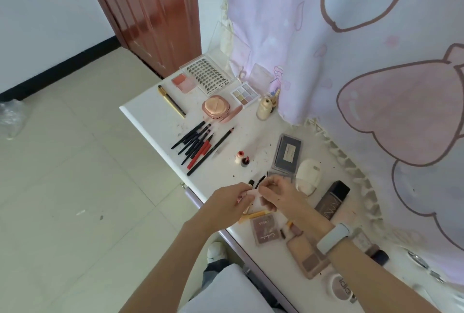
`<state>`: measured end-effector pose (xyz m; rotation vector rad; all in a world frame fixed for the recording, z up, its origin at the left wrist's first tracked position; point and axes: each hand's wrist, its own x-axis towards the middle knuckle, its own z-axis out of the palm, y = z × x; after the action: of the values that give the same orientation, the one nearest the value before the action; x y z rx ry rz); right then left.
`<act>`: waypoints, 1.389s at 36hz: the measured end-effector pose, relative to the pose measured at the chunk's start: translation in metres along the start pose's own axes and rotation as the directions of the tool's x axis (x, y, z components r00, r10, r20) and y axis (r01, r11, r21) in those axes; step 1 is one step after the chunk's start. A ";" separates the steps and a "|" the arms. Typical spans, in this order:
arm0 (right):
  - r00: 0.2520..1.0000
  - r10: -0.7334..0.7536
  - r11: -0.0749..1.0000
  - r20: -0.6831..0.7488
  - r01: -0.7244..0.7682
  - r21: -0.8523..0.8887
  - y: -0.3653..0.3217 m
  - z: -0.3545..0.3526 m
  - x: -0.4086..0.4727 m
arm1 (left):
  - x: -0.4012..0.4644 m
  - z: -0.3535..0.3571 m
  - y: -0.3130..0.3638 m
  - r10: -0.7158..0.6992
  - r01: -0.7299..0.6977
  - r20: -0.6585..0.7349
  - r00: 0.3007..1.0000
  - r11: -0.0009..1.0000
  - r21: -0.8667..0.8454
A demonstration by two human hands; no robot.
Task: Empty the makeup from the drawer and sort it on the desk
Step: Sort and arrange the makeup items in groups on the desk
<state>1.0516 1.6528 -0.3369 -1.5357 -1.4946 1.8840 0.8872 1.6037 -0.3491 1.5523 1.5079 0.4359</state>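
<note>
- Sorting step, we judge: left hand (227, 198) and right hand (276, 193) both pinch a small pale packet (256, 201) over the white desk (150, 111).
- Black mascara wand (259, 179) just beyond the grip.
- Black and red pencils (198, 143) grouped farther off.
- Next: place the packet with its kind.

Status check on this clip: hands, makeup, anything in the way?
Left hand and right hand pinching a small pale item together. Pencils grouped on desk. Mascara wand close behind the fingers.
</note>
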 end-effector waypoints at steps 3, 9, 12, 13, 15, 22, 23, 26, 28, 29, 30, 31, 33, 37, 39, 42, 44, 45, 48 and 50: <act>1.000 -0.014 1.000 -0.012 0.014 -0.018 0.003 0.002 -0.002 | -0.004 0.003 0.000 0.031 -0.030 -0.014 0.999 0.997 0.077; 0.999 0.003 0.994 0.052 0.003 -0.109 0.006 0.000 -0.006 | -0.008 0.009 -0.001 0.052 -0.045 -0.059 0.997 0.993 0.106; 0.998 -0.007 0.990 0.068 0.017 -0.142 0.007 0.000 -0.006 | -0.006 0.009 -0.002 0.039 -0.035 -0.056 0.998 0.996 0.080; 0.997 -0.012 0.988 0.071 0.022 -0.153 0.007 0.000 -0.006 | -0.005 0.008 -0.002 0.029 -0.026 -0.049 0.998 0.997 0.071; 0.997 -0.020 0.985 0.073 0.032 -0.168 0.008 -0.001 -0.007 | -0.004 0.007 -0.004 -0.004 0.005 -0.032 0.999 0.999 0.044; 0.996 -0.058 0.977 0.067 0.070 -0.202 -0.001 -0.011 -0.010 | -0.002 -0.004 -0.018 -0.103 0.102 0.098 0.990 0.995 0.017; 0.997 -0.059 0.975 0.046 0.068 -0.210 -0.002 -0.016 -0.009 | -0.002 -0.007 -0.022 -0.131 0.131 0.116 0.985 0.991 0.012; 0.997 -0.029 0.988 -0.077 0.017 -0.153 0.000 -0.027 -0.007 | -0.002 -0.011 -0.035 -0.179 0.182 0.115 0.977 0.983 -0.019; 0.985 0.020 0.999 -0.170 -0.012 0.047 0.004 -0.031 -0.004 | -0.001 -0.013 -0.041 -0.238 0.246 0.065 0.969 0.952 -0.182; 0.979 0.053 0.982 -0.195 -0.015 0.188 0.005 -0.031 -0.004 | 0.000 -0.014 -0.044 -0.263 0.260 0.030 0.964 0.921 -0.289; 0.974 0.085 0.947 -0.208 -0.014 0.322 0.007 -0.029 -0.003 | 0.000 -0.016 -0.046 -0.272 0.247 -0.013 0.962 0.893 -0.376; 0.970 0.111 0.910 -0.217 -0.012 0.415 0.009 -0.026 -0.003 | 0.000 -0.017 -0.047 -0.273 0.224 -0.052 0.961 0.871 -0.437; 0.957 0.147 0.884 -0.248 -0.015 0.467 0.012 -0.016 -0.003 | -0.001 -0.017 -0.047 -0.263 0.179 -0.089 0.961 0.831 -0.526; 0.951 0.104 0.938 -0.291 0.003 0.346 0.011 0.008 0.001 | 0.002 -0.013 -0.046 -0.279 0.137 -0.148 0.949 0.785 -0.604; 0.954 0.056 0.969 -0.294 0.019 0.246 0.009 0.019 0.007 | 0.007 -0.012 -0.046 -0.327 0.123 -0.204 0.923 0.751 -0.649; 0.941 -0.052 0.994 -0.335 0.080 0.070 0.009 0.031 0.016 | 0.016 -0.011 -0.049 -0.368 0.122 -0.302 0.880 0.788 -0.604; 0.918 -0.125 0.992 -0.376 0.110 -0.062 0.008 0.037 0.022 | 0.021 -0.010 -0.050 -0.355 0.113 -0.351 0.867 0.824 -0.555; 0.904 -0.165 0.985 -0.394 0.132 -0.111 0.009 0.040 0.025 | 0.024 -0.009 -0.051 -0.353 0.109 -0.369 0.860 0.833 -0.543; 0.871 -0.267 0.953 -0.412 0.174 -0.248 0.014 0.046 0.037 | 0.032 -0.008 -0.051 -0.344 0.112 -0.405 0.847 0.861 -0.496; 0.861 -0.304 0.908 -0.406 0.134 -0.396 0.023 0.050 0.045 | 0.038 -0.007 -0.053 -0.325 0.130 -0.412 0.851 0.891 -0.435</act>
<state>0.9999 1.6501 -0.3857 -1.7125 -1.7440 1.0503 0.8571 1.6335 -0.3993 0.9623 1.8153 0.9694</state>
